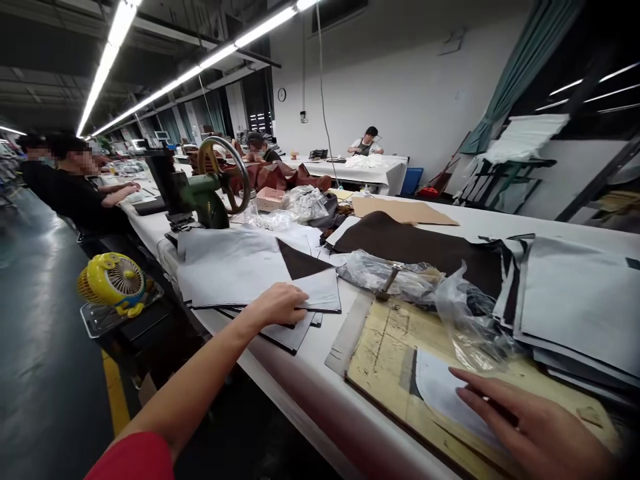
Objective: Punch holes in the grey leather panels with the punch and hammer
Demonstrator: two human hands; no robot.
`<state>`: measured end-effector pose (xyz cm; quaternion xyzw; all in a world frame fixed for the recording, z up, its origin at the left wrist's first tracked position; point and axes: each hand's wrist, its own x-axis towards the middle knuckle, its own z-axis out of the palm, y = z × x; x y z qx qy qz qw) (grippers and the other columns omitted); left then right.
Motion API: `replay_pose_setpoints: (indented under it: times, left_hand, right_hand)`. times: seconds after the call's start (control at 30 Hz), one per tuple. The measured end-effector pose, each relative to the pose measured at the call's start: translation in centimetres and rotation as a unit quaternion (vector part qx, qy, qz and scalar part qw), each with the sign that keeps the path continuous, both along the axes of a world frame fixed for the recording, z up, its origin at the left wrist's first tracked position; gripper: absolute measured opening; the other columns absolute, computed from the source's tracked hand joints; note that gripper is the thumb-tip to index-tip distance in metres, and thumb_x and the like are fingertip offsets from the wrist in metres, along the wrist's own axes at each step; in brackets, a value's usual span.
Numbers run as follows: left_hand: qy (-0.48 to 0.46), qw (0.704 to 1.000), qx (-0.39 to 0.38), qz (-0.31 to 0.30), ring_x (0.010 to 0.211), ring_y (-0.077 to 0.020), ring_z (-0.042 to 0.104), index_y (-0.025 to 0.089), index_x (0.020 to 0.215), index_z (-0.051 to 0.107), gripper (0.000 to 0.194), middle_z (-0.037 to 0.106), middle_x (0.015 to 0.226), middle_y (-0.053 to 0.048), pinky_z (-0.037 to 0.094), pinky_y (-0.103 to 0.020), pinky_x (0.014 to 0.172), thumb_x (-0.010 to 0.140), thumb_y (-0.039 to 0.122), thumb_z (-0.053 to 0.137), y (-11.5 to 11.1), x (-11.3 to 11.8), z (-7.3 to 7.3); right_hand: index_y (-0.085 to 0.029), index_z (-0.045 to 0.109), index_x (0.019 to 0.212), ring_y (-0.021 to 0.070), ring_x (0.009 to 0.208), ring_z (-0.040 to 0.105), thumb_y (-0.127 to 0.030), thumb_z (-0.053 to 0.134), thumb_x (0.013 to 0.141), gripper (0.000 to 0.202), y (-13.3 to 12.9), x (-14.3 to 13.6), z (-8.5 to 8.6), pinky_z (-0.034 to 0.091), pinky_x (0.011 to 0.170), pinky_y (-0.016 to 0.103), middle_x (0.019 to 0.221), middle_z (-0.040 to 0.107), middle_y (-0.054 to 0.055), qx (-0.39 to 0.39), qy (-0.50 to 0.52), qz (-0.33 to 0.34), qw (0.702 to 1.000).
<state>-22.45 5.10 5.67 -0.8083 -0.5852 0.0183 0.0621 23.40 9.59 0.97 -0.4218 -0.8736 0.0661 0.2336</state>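
Observation:
My left hand (280,303) lies on the near edge of a stack of pale sheets (230,263) with dark undersides; its fingers are bent over the corner, and whether they grip a sheet is hidden. A dark brown corner (303,259) shows on that stack. At the lower right, my right hand (530,417) hovers over or touches a white curved piece (445,390), fingers extended and apart. That piece rests on a worn yellowish board (380,347), with a dark strip along its left edge.
A green press with a handwheel (210,190) stands behind the left stack. Clear plastic (470,327) and a metal tool (387,283) lie by the board. More sheets (585,300) are piled right. A yellow fan (117,283) stands left. Several people sit further back.

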Motion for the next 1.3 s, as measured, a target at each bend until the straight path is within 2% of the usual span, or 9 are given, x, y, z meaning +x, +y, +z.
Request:
replay_pose_setpoints:
  times: [0.2, 0.33, 0.5, 0.57, 0.77, 0.87, 0.97, 1.13, 1.3]
  left_hand:
    - [-0.011, 0.999, 0.050, 0.017, 0.074, -0.0212, 0.069, 0.014, 0.087, 0.066, 0.020, 0.071, 0.086, -0.009, 0.051, -0.029, 0.065, 0.095, 0.013, 0.049, -0.9, -0.6, -0.1]
    - [-0.037, 0.994, 0.099, 0.013, 0.083, -0.0214, 0.069, 0.014, 0.105, 0.064, 0.025, 0.071, 0.095, -0.010, 0.054, -0.030, 0.071, 0.100, 0.012, 0.039, -5.1, 2.6, 1.4]
    - [-0.203, 0.946, 0.005, -0.254, 0.099, -0.0170, 0.070, 0.020, 0.119, 0.061, 0.023, 0.074, 0.105, -0.005, 0.054, -0.024, 0.088, 0.101, 0.023, 0.047, -10.6, 10.3, 1.4]
    - [-0.273, 0.921, -0.024, -0.277, 0.111, -0.0158, 0.068, 0.022, 0.123, 0.061, 0.025, 0.074, 0.116, -0.004, 0.052, -0.023, 0.098, 0.102, 0.026, 0.049, -10.3, 10.9, 0.9]
    - [-0.226, 0.971, 0.073, 0.007, 0.151, -0.0351, 0.031, 0.019, 0.151, 0.042, 0.067, 0.041, 0.159, -0.017, 0.029, -0.056, 0.121, 0.090, 0.034, 0.065, -4.3, 3.4, -0.6]
    - [-0.269, 0.962, 0.020, -0.041, 0.127, -0.0299, 0.057, 0.025, 0.123, 0.063, 0.033, 0.067, 0.132, -0.008, 0.036, -0.051, 0.116, 0.094, 0.042, 0.058, -1.9, 2.6, -1.5]
    - [-0.316, 0.945, -0.014, -0.081, 0.077, -0.0182, 0.062, 0.021, 0.076, 0.057, 0.034, 0.065, 0.079, 0.000, 0.051, -0.033, 0.088, 0.102, 0.040, 0.046, -0.4, 7.0, -0.7]
    - [-0.199, 0.962, 0.036, -0.182, 0.085, -0.0205, 0.060, 0.020, 0.080, 0.058, 0.031, 0.062, 0.081, -0.003, 0.046, -0.031, 0.084, 0.105, 0.034, 0.045, 4.7, 18.6, 2.5]
    - [-0.145, 0.973, 0.066, -0.166, 0.124, -0.0323, 0.056, 0.014, 0.125, 0.061, 0.029, 0.065, 0.125, -0.016, 0.036, -0.048, 0.111, 0.097, 0.021, 0.057, 5.9, 24.9, 1.2]
  right_hand:
    - [-0.035, 0.072, 0.126, 0.0281, 0.101, 0.075, -0.055, 0.046, 0.100, 0.042, -0.5, -7.0, 3.5, 0.065, 0.081, 0.039, 0.120, 0.075, 0.001, -0.039, -0.054, 0.077, 0.995]
    - [-0.033, 0.053, 0.148, 0.0316, 0.118, 0.068, -0.059, 0.055, 0.096, 0.058, -0.7, -9.4, 5.8, 0.062, 0.091, 0.043, 0.140, 0.064, 0.007, -0.013, 0.017, 0.054, 0.998]
    - [-0.025, 0.024, 0.164, 0.0362, 0.135, 0.054, -0.061, 0.067, 0.087, 0.095, 0.5, -11.1, 6.0, 0.054, 0.104, 0.051, 0.153, 0.051, 0.014, -0.103, 0.063, 0.048, 0.991]
    - [-0.021, 0.040, 0.157, 0.0354, 0.132, 0.057, -0.053, 0.068, 0.088, 0.081, 0.1, -11.1, 4.8, 0.050, 0.108, 0.052, 0.143, 0.061, 0.015, -0.157, 0.079, 0.049, 0.983]
    - [-0.031, 0.059, 0.143, 0.0201, 0.105, 0.072, -0.020, 0.052, 0.100, 0.044, -9.5, -6.4, 2.9, 0.060, 0.091, 0.032, 0.117, 0.074, 0.005, -0.082, 0.147, 0.109, 0.980]
    - [-0.038, 0.059, 0.141, 0.0170, 0.098, 0.073, -0.017, 0.058, 0.098, 0.048, -15.1, -2.5, 3.1, 0.061, 0.085, 0.025, 0.114, 0.075, 0.000, -0.044, 0.180, 0.067, 0.981]
    - [-0.036, 0.067, 0.132, 0.0212, 0.103, 0.074, -0.030, 0.062, 0.098, 0.035, -17.6, 2.9, 3.0, 0.062, 0.089, 0.027, 0.117, 0.076, 0.001, -0.083, 0.191, -0.112, 0.972]
    - [-0.032, 0.058, 0.145, 0.0375, 0.124, 0.062, -0.047, 0.061, 0.096, 0.051, -16.2, 8.6, 4.3, 0.055, 0.104, 0.054, 0.139, 0.064, 0.008, 0.050, 0.058, -0.340, 0.937]
    - [-0.030, 0.050, 0.152, 0.0327, 0.142, 0.046, -0.031, 0.060, 0.100, 0.053, -13.6, 3.0, 5.3, 0.039, 0.118, 0.055, 0.155, 0.049, 0.008, 0.122, -0.015, -0.105, 0.987]
